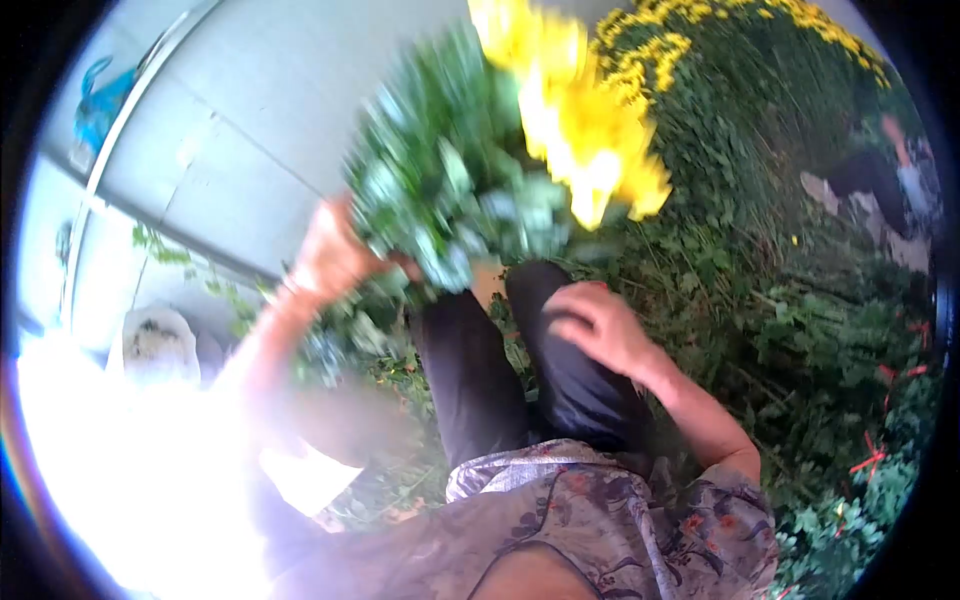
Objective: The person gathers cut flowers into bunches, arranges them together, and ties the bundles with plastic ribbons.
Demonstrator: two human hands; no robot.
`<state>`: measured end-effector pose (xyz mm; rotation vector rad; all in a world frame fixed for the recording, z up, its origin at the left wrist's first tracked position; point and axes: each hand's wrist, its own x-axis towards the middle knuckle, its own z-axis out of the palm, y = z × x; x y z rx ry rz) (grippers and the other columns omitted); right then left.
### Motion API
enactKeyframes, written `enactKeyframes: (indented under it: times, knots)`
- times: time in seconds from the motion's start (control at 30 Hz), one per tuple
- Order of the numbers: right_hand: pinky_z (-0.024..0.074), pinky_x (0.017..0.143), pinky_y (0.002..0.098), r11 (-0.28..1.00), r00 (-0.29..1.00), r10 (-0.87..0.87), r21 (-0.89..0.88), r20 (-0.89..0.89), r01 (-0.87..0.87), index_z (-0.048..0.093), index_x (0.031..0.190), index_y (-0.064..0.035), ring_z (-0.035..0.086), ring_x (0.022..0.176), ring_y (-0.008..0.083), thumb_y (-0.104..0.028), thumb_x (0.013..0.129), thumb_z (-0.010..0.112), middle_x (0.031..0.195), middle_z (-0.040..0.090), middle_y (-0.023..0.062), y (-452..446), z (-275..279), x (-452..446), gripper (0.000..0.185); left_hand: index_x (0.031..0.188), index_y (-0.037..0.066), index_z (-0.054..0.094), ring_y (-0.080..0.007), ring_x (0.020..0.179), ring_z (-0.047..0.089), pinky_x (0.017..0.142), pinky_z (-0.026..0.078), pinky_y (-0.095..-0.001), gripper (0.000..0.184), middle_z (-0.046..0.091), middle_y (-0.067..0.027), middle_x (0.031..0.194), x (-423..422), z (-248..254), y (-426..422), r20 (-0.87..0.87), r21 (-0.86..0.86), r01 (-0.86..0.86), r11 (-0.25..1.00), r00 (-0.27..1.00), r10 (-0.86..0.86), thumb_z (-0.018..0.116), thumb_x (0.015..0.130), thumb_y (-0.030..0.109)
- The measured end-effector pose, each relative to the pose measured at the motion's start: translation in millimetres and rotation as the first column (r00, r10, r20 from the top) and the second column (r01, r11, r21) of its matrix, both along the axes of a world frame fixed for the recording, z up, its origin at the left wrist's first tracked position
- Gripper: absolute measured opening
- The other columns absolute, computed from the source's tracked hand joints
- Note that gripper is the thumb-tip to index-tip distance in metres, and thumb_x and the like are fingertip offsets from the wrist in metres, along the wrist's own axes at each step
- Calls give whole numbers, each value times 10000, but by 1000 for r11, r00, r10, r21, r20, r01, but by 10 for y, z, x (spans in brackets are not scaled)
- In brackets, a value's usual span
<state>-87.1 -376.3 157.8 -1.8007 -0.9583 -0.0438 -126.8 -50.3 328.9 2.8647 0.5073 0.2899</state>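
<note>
While a bunch of yellow flowers (455, 165) is held just beyond the knees by the left hand (335, 250), closed at its leafy lower side, the fingers are partly hidden and blurred. At the right thigh (560, 350), the right hand (603, 328) is held half open, fingers loosely bent, with nothing gripped. Greenery (740, 350) is spread over the ground to the right, where another person (895, 190) is partly seen

White glare floods the lower left of my view, washing out detail there. I see motion blur across the yellow flowers (585, 120) and both hands (605, 328). The wide lens bends straight lines, and black closes around the rim.
</note>
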Motion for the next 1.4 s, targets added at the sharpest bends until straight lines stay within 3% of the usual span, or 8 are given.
enactKeyframes:
  times: [0.03,0.2,0.53,0.77,1.03,1.2,1.3,1.4]
  knots:
    - [498,851,358,999,999,50,-5,6,-50,660,985,-37,620,969,274,-170,790,710,1012,654,112,17,-30,-178,242,1305,-38,419,-280,1162,534,978,474,-428,829,538,-188,1264,84,61,-489,-310,-454,92,886,916,-254,864,625,129]
    - [520,687,316,978,973,204,32,104,-208,658,865,-66,629,809,205,-221,746,759,878,640,40,-108,-278,-671,220,1223,-11,519,-255,1147,541,992,430,-384,825,569,-135,1244,-96,-1500,-515,-270,-636,247,731,817,-510,915,509,109]
    - [464,624,304,968,739,-249,171,626,181,647,871,-122,605,777,187,-238,686,755,922,624,9,-446,383,-98,244,962,-34,586,-335,856,639,762,487,-393,770,649,-177,889,35,-1741,-522,-228,-309,508,804,781,-582,930,439,415]
    - [402,833,417,849,903,-361,-318,235,422,488,1226,9,553,885,270,-733,552,722,954,598,162,-733,298,240,1029,1183,10,509,-361,881,639,767,498,-422,894,660,-176,947,12,-1690,-717,-137,-222,589,777,770,-623,923,463,341]
    - [362,969,448,972,953,-211,55,-218,228,318,1417,-72,483,1089,355,-400,616,799,1236,498,187,-615,125,-126,990,1171,55,518,-378,707,584,661,501,-426,777,605,-149,842,-363,-2010,-544,27,-165,589,791,805,-593,721,424,119]
    - [430,958,429,968,945,-158,144,-287,206,293,1415,-3,506,1126,281,-573,442,878,1238,455,179,-722,11,-168,1269,1085,44,559,-369,750,606,704,515,-418,663,620,-153,868,-367,-2142,-448,100,-278,574,770,814,-572,702,445,136]
    - [462,863,376,943,970,-236,224,-66,245,397,1337,-2,532,1063,267,-627,395,848,1147,526,139,-909,-106,-213,1218,1122,31,538,-367,749,615,730,519,-413,681,627,-152,867,-348,-2169,-368,44,-259,582,770,804,-593,692,466,129]
    - [492,717,342,988,992,-4,157,124,-15,594,987,-48,583,842,202,-415,664,761,975,598,81,-894,-154,-515,516,1153,-38,510,-352,807,629,754,513,-362,656,629,-167,938,-183,-2079,-447,57,-277,663,696,734,-677,746,557,100]
